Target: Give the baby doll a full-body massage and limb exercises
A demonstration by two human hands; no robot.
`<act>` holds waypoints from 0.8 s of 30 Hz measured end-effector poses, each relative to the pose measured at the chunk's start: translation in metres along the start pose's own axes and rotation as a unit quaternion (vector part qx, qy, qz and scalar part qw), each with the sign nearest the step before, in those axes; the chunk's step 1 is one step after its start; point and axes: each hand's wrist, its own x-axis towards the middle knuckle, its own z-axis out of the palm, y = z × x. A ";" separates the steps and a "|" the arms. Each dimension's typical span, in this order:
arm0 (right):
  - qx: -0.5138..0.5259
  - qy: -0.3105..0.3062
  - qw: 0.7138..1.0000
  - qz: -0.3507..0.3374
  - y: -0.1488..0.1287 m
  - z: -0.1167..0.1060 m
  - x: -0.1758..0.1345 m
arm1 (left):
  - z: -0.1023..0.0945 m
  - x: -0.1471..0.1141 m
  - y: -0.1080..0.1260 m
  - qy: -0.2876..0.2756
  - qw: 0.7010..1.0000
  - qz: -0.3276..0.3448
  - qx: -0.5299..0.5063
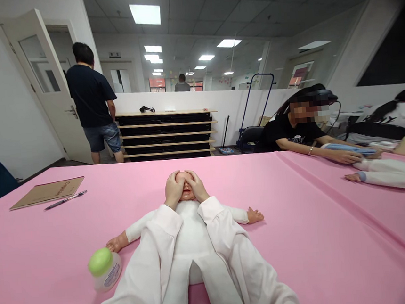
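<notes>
A baby doll (194, 231) with a white cloth body lies on its back, its head away from me and its arms spread. My left hand (173, 190) cups one side of the doll's head, its fingers curved over the brow. Against the other side, my right hand (197, 186) is wrapped in the same way. The thumbs lie across the upper face and hide the eyes; the doll's mouth shows between my palms. Beside the doll's hand on the left stands a tilted-looking jar (108, 273) with a green lid.
Pink cloth (302, 238) covers the table. A brown notebook (46, 192) and a pen (66, 200) lie at the far left. At the right, a person (298, 132) wearing a headset handles blue cloth beside another doll (396, 173). Another person (91, 95) stands by the door.
</notes>
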 end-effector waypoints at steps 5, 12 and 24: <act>0.013 0.029 0.999 0.042 -0.005 0.003 0.001 | -0.001 0.001 0.004 0.003 0.999 -0.031 -0.021; 0.018 0.042 0.997 0.067 -0.011 0.003 0.000 | -0.001 0.001 0.005 0.006 0.998 -0.056 -0.039; -0.003 -0.005 1.000 0.000 -0.002 -0.001 -0.002 | 0.000 0.000 0.000 0.002 1.000 0.000 -0.002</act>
